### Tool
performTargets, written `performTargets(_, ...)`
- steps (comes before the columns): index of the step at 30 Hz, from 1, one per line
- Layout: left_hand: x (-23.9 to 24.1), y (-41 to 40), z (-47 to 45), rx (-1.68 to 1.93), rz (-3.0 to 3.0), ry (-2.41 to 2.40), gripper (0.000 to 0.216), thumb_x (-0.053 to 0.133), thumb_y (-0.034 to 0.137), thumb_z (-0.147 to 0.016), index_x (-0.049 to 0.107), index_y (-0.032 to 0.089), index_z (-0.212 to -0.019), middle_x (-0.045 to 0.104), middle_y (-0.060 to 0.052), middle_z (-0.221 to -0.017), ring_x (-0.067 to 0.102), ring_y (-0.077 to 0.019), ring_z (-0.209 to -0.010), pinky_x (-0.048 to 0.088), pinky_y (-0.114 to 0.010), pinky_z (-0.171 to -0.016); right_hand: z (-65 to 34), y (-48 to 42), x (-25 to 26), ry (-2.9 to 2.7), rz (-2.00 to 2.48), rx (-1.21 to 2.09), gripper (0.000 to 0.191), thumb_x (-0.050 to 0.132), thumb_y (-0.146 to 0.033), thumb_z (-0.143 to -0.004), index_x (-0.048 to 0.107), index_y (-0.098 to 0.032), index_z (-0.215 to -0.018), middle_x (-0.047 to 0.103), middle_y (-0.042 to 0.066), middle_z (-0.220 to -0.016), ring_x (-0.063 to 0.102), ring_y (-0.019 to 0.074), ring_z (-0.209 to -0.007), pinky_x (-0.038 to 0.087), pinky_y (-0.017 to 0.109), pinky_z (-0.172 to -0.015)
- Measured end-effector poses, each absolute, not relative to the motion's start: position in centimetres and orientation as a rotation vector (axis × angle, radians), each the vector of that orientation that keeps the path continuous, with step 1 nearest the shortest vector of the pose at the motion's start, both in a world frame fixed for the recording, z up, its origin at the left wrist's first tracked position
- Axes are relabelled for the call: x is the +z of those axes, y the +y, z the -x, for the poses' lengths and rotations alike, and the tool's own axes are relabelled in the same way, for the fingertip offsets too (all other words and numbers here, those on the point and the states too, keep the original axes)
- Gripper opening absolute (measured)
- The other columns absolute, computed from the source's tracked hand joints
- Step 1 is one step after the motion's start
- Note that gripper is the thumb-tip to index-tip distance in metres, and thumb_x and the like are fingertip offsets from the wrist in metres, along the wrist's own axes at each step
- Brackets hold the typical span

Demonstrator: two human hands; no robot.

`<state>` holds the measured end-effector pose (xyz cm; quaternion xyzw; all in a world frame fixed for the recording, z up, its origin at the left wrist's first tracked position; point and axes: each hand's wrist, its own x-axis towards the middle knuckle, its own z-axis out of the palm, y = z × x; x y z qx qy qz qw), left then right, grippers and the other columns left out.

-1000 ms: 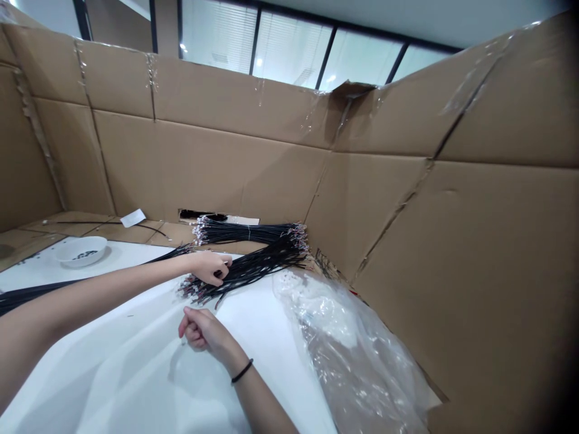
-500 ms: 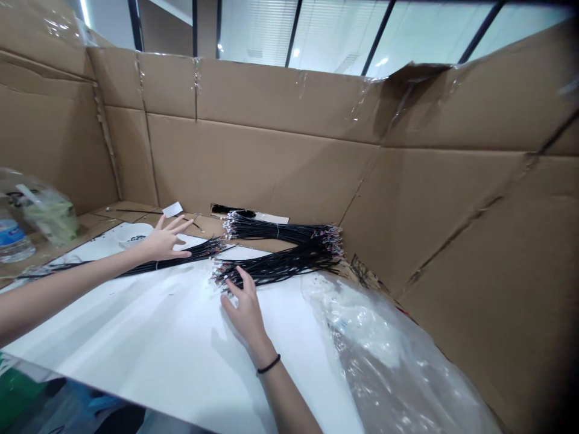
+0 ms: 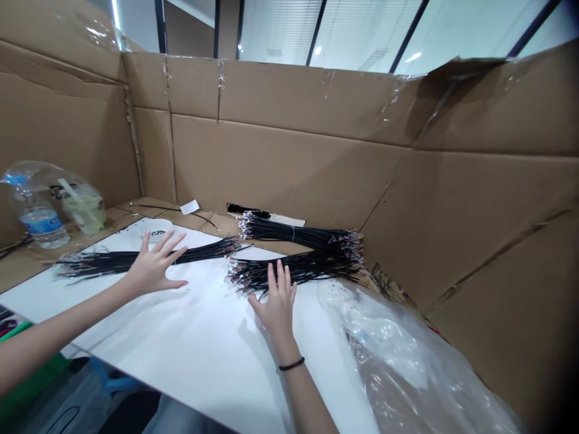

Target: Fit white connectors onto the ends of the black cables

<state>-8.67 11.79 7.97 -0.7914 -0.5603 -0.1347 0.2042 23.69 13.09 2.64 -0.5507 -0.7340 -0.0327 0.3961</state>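
My left hand [image 3: 154, 268] hovers open with fingers spread just in front of a long bundle of black cables [image 3: 104, 262] lying across the white table [image 3: 190, 343]. My right hand [image 3: 277, 301] lies flat and open, fingertips touching a second bundle of black cables [image 3: 312, 268] with small connectors at the ends. A third tied bundle [image 3: 294, 232] rests behind it against the cardboard wall. A black band circles my right wrist.
Cardboard walls [image 3: 294, 157] enclose the table on three sides. A crumpled clear plastic bag [image 3: 398, 361] lies at the right. A white bowl [image 3: 156, 229], a water bottle [image 3: 38, 214] and a bagged drink cup [image 3: 84, 208] stand at the left.
My left hand let go of the cable bundle, opened and moved left. My right hand opened from a fist and came to rest on the bundle's ends. The view swung left.
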Motion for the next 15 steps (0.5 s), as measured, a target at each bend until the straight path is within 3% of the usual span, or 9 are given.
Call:
performTargets(3, 7.8, 11.3, 7.6, -0.402, 2.212, -1.557, 0.078, 0.067, 0.06, -0.067, 0.058, 0.015, -0.13, 0.024, -0.02, -0.158, 0.015, -0.0456, -0.146, -0.007, -0.069, -0.111, -23.7, 13.2, 2.4, -1.817, 1.407, -0.124, 0.073, 0.062, -0.034, -0.071, 0.04, -0.012, -0.137, 0.039, 0.023, -0.146, 0.027, 0.0407, -0.141, 0.025, 0.066, -0.107)
performTargets(6, 7.1, 11.5, 6.9, -0.416, 2.249, -1.545, 0.073, 0.069, 0.058, -0.065, 0.061, 0.019, -0.126, 0.024, -0.02, -0.158, 0.015, -0.0465, -0.145, -0.004, -0.071, -0.11, -23.7, 13.2, 2.2, -1.808, 1.41, -0.146, 0.064, 0.062, -0.033, -0.069, 0.047, -0.013, -0.128, 0.048, 0.022, -0.132, 0.038, 0.0373, -0.134, 0.031, 0.059, -0.106)
performTargets(9, 6.3, 12.0, 6.6, -0.437, 2.279, -1.536, 0.084, 0.069, 0.065, -0.065, 0.052, 0.028, -0.138, 0.021, -0.017, -0.16, 0.016, -0.0466, -0.145, -0.008, -0.073, -0.107, -23.7, 13.3, 2.1, -1.817, 1.434, -0.152, 0.076, 0.066, -0.045, -0.071, 0.042, -0.017, -0.138, 0.042, 0.022, -0.142, 0.033, 0.0406, -0.137, 0.034, 0.064, -0.101)
performTargets(11, 6.0, 12.3, 6.5, -0.454, 2.287, -1.536, 0.09, 0.067, 0.07, -0.066, 0.047, 0.027, -0.143, 0.023, -0.017, -0.159, 0.018, -0.0464, -0.145, -0.011, -0.074, -0.106, -23.7, 13.3, 2.1, -1.84, 1.471, -0.147, 0.088, 0.066, -0.058, -0.072, 0.036, -0.02, -0.146, 0.032, 0.021, -0.152, 0.024, 0.0442, -0.141, 0.033, 0.071, -0.097)
performTargets(13, 5.9, 12.5, 6.5, -0.471, 2.287, -1.538, 0.083, 0.064, 0.069, -0.071, 0.052, 0.023, -0.138, 0.027, -0.018, -0.157, 0.02, -0.0456, -0.144, -0.014, -0.072, -0.106, -23.7, 13.4, 2.1, -1.868, 1.499, -0.143, 0.079, 0.06, -0.062, -0.077, 0.046, -0.018, -0.141, 0.027, 0.02, -0.156, 0.018, 0.0454, -0.143, 0.029, 0.075, -0.097)
performTargets(15, 5.9, 12.6, 6.6, -0.486, 2.289, -1.536, 0.063, 0.058, 0.066, -0.078, 0.067, 0.02, -0.119, 0.029, -0.016, -0.157, 0.024, -0.0437, -0.144, -0.014, -0.069, -0.109, -23.9, 13.5, 2.2, -1.897, 1.487, -0.144, 0.054, 0.053, -0.059, -0.086, 0.067, -0.016, -0.115, 0.03, 0.018, -0.156, 0.02, 0.0439, -0.143, 0.022, 0.076, -0.101)
